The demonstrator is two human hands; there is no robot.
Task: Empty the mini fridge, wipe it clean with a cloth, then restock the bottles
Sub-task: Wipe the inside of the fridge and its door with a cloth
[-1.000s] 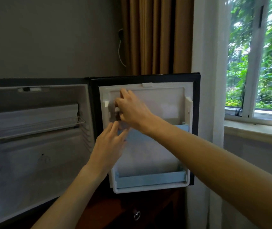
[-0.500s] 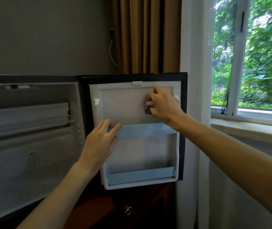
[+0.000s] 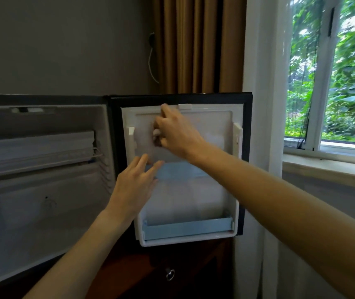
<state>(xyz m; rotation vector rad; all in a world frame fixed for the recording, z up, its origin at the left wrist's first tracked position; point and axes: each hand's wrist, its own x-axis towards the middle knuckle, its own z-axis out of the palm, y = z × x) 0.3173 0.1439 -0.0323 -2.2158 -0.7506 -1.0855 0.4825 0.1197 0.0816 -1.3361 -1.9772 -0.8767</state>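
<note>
Clearly the emptying is done: the black mini fridge with its white plastic interior [image 3: 43, 190] stands open with nothing on its wire shelf [image 3: 43, 162], and no bottles show anywhere, so I cannot tell where they wait. Wiping looks to be the step in hand. The right hand [image 3: 176, 132] has its fingers curled round a small bunched pale cloth [image 3: 156, 133], pressed to the door's white inner panel [image 3: 211, 126]. Below those fingers, the left hand [image 3: 134, 186] lays straight, slightly spread fingers on the upper pale blue door shelf [image 3: 178, 172], probably steadying the door. Restocking remains.
</note>
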